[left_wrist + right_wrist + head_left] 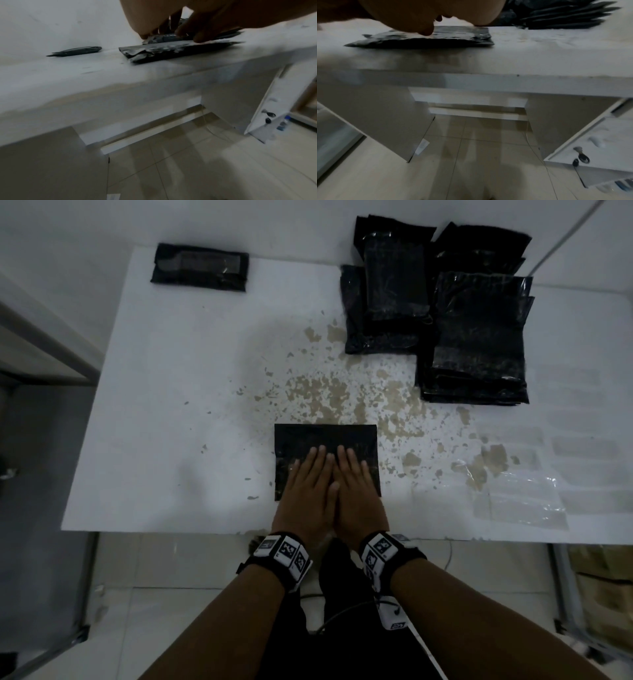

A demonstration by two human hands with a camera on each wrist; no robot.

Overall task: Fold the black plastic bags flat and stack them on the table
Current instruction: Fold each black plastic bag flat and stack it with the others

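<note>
A folded black plastic bag point(325, 438) lies near the front edge of the white table point(171, 405). Both hands press flat on it side by side, fingers straight: my left hand point(310, 477) on its left half, my right hand point(352, 477) on its right half. In the left wrist view the same bag point(171, 52) shows crinkled at its near edge; in the right wrist view the bag point(436, 39) lies flat under the palm. One folded bag point(200, 267) rests at the table's far left. Piles of black bags point(476, 337) sit at the far right.
A clear plastic sheet point(524, 501) lies on the table's front right. The tabletop's middle is chipped, with brown patches point(329, 395). A cabinet door with keys point(580, 157) hangs under the table to the right. Tiled floor lies below.
</note>
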